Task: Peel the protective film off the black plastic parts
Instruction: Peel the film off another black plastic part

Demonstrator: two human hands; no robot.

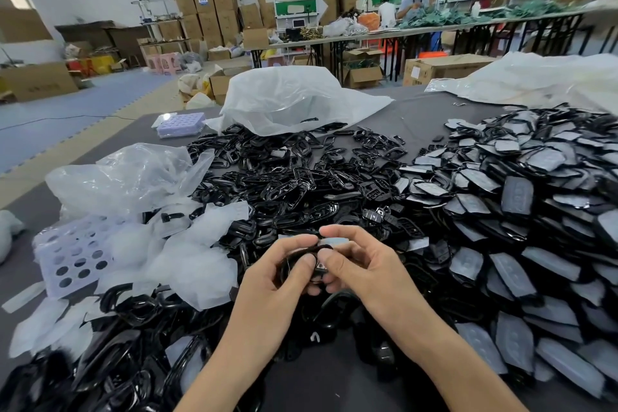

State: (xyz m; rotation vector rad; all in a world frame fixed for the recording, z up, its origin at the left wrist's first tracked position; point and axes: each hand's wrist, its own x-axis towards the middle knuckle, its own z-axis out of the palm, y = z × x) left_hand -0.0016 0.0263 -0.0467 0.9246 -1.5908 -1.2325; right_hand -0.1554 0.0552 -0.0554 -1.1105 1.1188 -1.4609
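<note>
I see a glossy black plastic part (319, 273) held in both hands above the matte dark grey table (418, 124). My left hand (284, 269) curls round its rim. My right hand (361, 264) pinches the pale frosted film (336, 241) at its upper edge. Right of the part lie heaped film-covered pieces (518, 211), behind it shiny bare frames (284, 177), left of it crumpled translucent scraps (194, 264). Brown cardboard cartons (207, 10) are stacked far behind it.
</note>
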